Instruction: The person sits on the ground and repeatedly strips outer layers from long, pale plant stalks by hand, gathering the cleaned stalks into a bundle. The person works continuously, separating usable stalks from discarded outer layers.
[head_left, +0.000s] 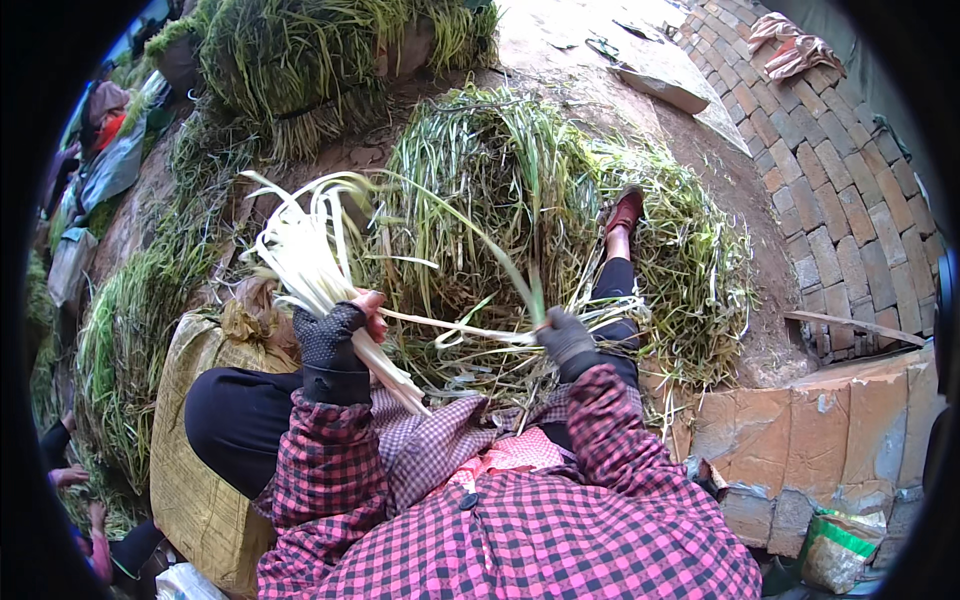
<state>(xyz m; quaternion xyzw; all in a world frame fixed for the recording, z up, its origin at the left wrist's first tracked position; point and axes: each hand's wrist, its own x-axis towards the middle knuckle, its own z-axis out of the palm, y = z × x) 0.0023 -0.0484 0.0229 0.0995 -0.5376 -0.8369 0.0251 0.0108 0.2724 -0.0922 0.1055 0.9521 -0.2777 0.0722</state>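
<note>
My left hand (341, 330), in a dark dotted glove with bare fingertips, is shut on a bunch of pale stalks (304, 251). The bunch's long leaves fan out away from me, and its cut-looking ends point down towards my lap. To the right, my dark-gloved right hand (566, 337) grips a green leafy stalk (499, 259), whose long blade arches up and left. A pale strip (457, 326) stretches between the two hands. Beyond them lies a big heap of long-leaved green plants (480, 172), with loose leaves scattered down to my checked apron (431, 435).
My outstretched leg (616, 277) rests on the heap. A yellow woven sack (199, 457) is at my left. More green bundles (300, 60) stand farther off. Brick paving (847, 187), a plank (855, 328) and a low brick wall (817, 435) lie right. Other people's hands (71, 476) show at far left.
</note>
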